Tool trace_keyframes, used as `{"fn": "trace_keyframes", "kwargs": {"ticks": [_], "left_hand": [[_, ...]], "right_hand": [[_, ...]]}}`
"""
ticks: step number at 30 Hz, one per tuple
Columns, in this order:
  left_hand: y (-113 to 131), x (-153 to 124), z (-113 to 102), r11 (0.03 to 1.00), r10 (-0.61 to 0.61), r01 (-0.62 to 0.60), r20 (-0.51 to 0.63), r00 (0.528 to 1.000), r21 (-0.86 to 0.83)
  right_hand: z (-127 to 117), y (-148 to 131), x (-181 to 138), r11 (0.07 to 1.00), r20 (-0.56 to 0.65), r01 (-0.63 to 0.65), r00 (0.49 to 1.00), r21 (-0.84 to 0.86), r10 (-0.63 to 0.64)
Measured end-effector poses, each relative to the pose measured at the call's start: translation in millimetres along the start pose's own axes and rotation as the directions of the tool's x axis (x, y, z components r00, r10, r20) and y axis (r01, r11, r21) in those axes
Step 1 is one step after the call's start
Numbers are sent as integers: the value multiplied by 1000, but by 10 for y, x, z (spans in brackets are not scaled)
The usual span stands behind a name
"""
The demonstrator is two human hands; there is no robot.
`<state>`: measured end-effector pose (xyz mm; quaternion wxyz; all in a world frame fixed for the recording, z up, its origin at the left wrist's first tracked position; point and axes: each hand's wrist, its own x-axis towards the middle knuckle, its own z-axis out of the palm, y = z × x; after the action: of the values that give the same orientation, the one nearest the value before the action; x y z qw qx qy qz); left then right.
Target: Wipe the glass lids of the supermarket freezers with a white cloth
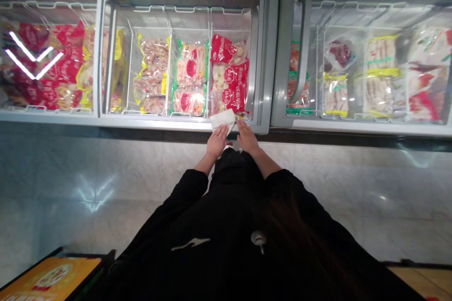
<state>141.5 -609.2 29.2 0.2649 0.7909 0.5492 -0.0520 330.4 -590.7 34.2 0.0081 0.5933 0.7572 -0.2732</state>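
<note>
A folded white cloth or paper wipe (222,119) lies over the front rim of the open-topped chest freezer (155,123). My left hand (217,141) holds it against the rim, fingers pressed together on its near part; the thumb side faces my other hand. Just to the right, my right hand (248,137) rests with stretched fingers at the same rim, apart from the cloth and holding nothing. Beyond both hands, red bags of frozen food (231,80) lie in a wire compartment. What is under my left fingers is hidden.
Green-edged packs (190,75) and yellow-edged packs (153,73) fill neighbouring compartments. A second freezer (353,124) stands right, with a grey curved handle (302,51). Pale tiled floor (148,169) runs behind me; an orange printed box (52,277) is at lower left.
</note>
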Motion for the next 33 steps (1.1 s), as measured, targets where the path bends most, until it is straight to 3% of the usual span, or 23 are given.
{"fn": "trace_keyframes", "kwargs": {"ticks": [3,9,12,19,22,27,33], "left_hand": [[104,148,90,992,123,-122,12,992,-29],[-360,-57,-98,987,158,-158,12,987,-25],[-413,-92,-162,986,168,-168,26,985,-7],[144,430,-66,939,342,-343,103,934,-9],[232,589,-93,924,381,-382,120,917,-9],[279,656,-158,928,366,-373,137,921,24],[760,1001,-39,953,292,-299,111,950,55]], "right_hand": [[-19,18,11,1000,-4,-12,1000,-19,12],[-178,126,-52,998,-12,-48,999,-51,48],[-246,142,-102,996,-20,-64,998,-60,63],[-379,294,-189,988,-31,-127,992,-85,124],[-481,457,-194,983,-46,-156,987,-95,152],[-633,689,-146,980,-72,-182,982,-79,177],[-706,858,-87,988,-72,-152,986,-40,149]]}}
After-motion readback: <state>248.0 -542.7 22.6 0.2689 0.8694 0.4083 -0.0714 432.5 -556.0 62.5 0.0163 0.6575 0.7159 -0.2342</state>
